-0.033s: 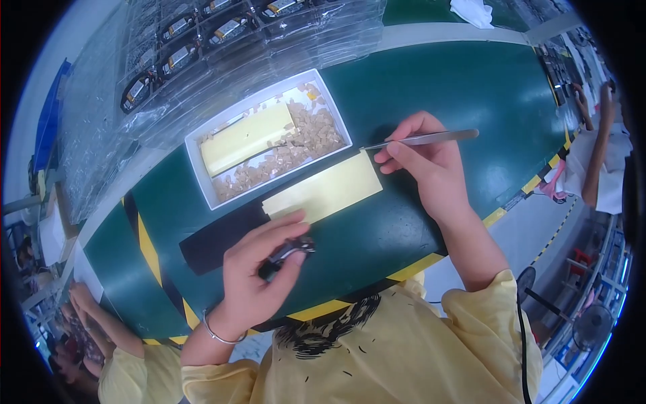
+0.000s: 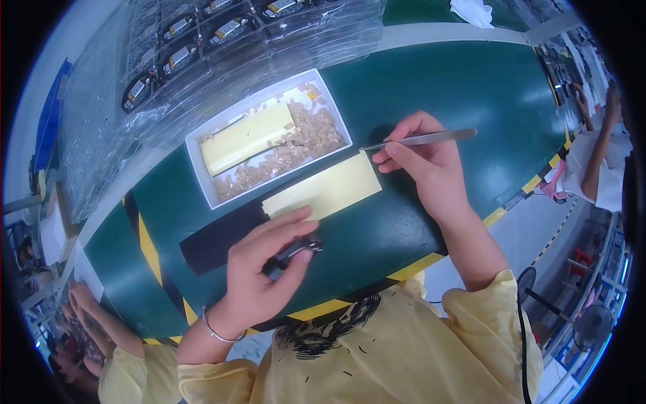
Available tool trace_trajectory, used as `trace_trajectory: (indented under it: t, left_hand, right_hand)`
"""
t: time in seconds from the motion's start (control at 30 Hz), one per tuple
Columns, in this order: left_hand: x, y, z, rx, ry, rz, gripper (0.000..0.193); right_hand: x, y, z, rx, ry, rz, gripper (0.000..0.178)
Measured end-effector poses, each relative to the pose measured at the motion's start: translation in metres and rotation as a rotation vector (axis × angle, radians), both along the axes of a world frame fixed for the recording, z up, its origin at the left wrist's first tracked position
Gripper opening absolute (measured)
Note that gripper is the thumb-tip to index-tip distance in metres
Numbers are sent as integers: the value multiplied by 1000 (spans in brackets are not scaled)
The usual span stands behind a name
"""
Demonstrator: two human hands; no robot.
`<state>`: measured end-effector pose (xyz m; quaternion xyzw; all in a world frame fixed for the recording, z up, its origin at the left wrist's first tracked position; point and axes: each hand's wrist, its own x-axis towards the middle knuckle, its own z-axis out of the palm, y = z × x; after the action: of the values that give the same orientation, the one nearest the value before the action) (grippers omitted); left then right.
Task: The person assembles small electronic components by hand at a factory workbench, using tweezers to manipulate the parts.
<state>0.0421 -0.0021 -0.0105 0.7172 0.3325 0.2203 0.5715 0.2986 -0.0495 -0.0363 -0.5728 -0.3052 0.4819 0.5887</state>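
Observation:
My left hand (image 2: 259,276) is closed round a small black electronic device (image 2: 301,250), held over the near edge of a pale yellow sheet (image 2: 340,185). Much of the device is hidden by the fingers and slightly blurred. In my right hand (image 2: 431,161) is a pair of metal tweezers (image 2: 447,136), pinched between thumb and fingers. Their tips point left, at the sheet's upper right corner. Under the sheet's left end lies a black strip (image 2: 219,239). Just beyond stands a white box (image 2: 342,118) holding another yellow sheet (image 2: 252,137) and many small tan paper scraps (image 2: 309,138).
Clear plastic trays (image 2: 330,40) with several black devices (image 2: 229,30) are stacked behind the box. Yellow-and-black tape (image 2: 319,310) marks the green table's (image 2: 457,81) near edge. A person in yellow (image 2: 131,370) is at lower left, another in white (image 2: 612,161) at right.
My left hand has shifted slightly to the right with the black device in it. My right hand and the tweezers are almost unmoved.

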Motion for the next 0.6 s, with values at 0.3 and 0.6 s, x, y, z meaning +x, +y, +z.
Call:
trace_trajectory:
  t: [0.3, 0.6]
  left_hand:
    - [58, 18, -33, 45, -85, -31, 23]
    - [62, 18, -31, -7, -74, -8, 21]
  right_hand:
    - [0, -1, -5, 17, -26, 28, 10]
    - [14, 2, 1, -34, 80, 89, 8]
